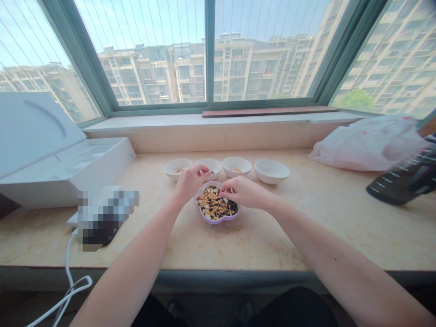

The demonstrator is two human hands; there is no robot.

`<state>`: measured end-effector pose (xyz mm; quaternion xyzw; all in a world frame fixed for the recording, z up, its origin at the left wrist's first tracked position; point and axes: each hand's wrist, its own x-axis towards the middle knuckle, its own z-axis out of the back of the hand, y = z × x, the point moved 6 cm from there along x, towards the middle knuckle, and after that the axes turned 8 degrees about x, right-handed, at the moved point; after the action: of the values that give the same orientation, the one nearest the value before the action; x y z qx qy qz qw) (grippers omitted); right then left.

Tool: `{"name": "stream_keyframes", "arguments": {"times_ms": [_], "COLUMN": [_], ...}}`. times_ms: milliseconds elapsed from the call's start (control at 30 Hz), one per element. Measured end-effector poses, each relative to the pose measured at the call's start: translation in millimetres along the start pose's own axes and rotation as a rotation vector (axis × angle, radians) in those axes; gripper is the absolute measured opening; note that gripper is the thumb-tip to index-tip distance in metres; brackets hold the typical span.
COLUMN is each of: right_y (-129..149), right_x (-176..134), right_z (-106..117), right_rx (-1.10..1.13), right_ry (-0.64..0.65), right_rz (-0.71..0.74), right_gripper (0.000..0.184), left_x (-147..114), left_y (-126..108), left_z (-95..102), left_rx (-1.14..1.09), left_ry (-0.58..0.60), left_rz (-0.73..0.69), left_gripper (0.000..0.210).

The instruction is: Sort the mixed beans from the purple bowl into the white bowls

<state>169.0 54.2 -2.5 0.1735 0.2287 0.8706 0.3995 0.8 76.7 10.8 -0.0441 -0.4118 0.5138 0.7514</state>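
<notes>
A purple, scalloped bowl (221,221) holds mixed beans and seeds (216,208): yellow, black, green and flat white pieces. My right hand (242,191) is over its right side, fingertips pinched down at the mix. Higher up, my left hand (191,180) hovers at the front of the second white bowl (203,162), thumb and fingers pinched together. Whatever either pinch holds is too small to make out. Dark bits show in that second bowl. The first white bowl (169,170) has reddish bits and is partly behind my left hand. Yellow pieces lie in the third white bowl (237,163).
A fourth white bowl (272,173) with nothing visible inside ends the row. An open white box (102,159), a blurred-out item (104,220) and a white cable (69,259) are at left. At right are a plastic bag (364,143) and a dark bottle (395,184).
</notes>
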Motion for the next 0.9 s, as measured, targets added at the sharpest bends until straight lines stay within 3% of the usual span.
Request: {"name": "stream_keyframes", "arguments": {"times_ms": [200, 467, 667, 900], "right_y": [3.5, 1.5, 2.9, 5.9], "right_x": [-0.6, -0.1, -1.9, -1.7], "right_z": [1.9, 5.8, 1.5, -10.6], "right_rx": [0.031, 0.024, -0.007, -0.063], "right_ry": [-0.001, -0.014, 0.020, 0.127], "right_rz": [-0.012, -0.001, 0.054, 0.081], "right_gripper": [0.020, 0.016, 0.024, 0.021], "left_x": [20.0, 21.2, 13.0, -10.1], "left_y": [24.5, 25.7, 17.0, -8.6], "left_z": [-14.1, -19.9, -7.6, -1.9], "left_rx": [0.062, 0.112, 0.056, 0.014], "left_ry": [-0.012, 0.031, 0.059, 0.237], "left_rz": [0.072, 0.013, -0.021, -0.039], "left_gripper": [0.012, 0.024, 0.025, 0.020]}}
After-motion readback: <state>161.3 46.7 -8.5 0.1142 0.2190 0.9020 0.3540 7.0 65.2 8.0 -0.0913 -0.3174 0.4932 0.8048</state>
